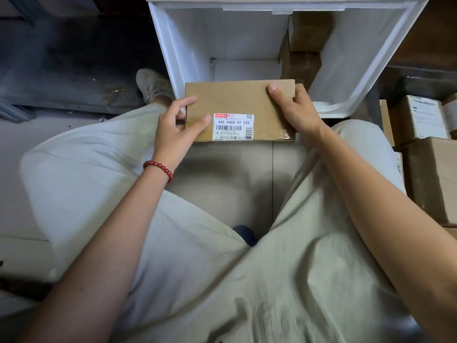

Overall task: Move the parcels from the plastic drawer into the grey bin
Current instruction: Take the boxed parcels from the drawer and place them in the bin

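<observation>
Above the lap, between the knees, the left hand and the right hand each pinch an end of a flat cardboard parcel — thumbs on its top face, fingers curled round the edges — at the front lip of the white plastic drawer. A two-handed, level carry toward the stacked boxes at the right, where I judge the grey bin lies, should prevent a slip. Further in, brown parcels sit in the drawer's right rear corner.

The pale tiled floor carries a shoe beside the plastic drawer.
</observation>
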Demonstrator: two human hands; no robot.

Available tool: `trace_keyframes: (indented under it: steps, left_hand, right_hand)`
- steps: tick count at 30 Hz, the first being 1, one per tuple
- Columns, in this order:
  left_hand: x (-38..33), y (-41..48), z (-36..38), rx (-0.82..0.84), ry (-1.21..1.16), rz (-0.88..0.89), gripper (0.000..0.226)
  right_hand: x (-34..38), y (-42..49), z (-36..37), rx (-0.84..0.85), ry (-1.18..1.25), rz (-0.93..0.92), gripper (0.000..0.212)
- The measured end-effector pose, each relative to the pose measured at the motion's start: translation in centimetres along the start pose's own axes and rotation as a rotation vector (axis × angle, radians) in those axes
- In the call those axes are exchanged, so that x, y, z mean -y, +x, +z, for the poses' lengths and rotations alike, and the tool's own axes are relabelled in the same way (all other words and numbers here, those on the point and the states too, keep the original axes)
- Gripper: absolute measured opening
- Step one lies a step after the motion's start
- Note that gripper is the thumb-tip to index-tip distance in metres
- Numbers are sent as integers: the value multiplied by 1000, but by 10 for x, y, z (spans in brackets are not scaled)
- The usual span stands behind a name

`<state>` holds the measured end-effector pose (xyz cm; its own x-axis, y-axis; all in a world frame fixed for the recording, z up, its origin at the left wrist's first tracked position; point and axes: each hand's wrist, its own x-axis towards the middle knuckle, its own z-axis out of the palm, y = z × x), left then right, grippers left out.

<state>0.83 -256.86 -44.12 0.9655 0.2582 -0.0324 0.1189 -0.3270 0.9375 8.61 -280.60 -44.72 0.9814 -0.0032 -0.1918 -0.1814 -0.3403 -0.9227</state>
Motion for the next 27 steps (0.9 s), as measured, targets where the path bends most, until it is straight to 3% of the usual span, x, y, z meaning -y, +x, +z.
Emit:
trace_keyframes:
  steps: [6,9,12,17,22,24,27]
  left_hand:
    - [-25,2,26,-61,-38,69,69]
    - [-44,5,44,12,9,128,73]
    - [-71,7,72,118,20,190,76]
    - [-113,-2,135,269,-52,292,86]
    - [-141,-22,204,494,21,358,96]
    - [-156,-36,246,612,84,414,99]
    - [-162,-44,272,643,156,475,103]
  right_hand:
    - [23,-17,-30,-139,-43,-88,51]
    - [23,-41,-56,-307,-21,-168,33]
    - [20,-64,-88,-500,25,-175,36]
    - [8,-90,-147,-745,45,-27,53]
    - [-19,-133,-192,-1024,58,180,52]
    - [-34,-154,-217,-1160,40,257,62]
    - [-48,-170,-222,-1217,27,309,75]
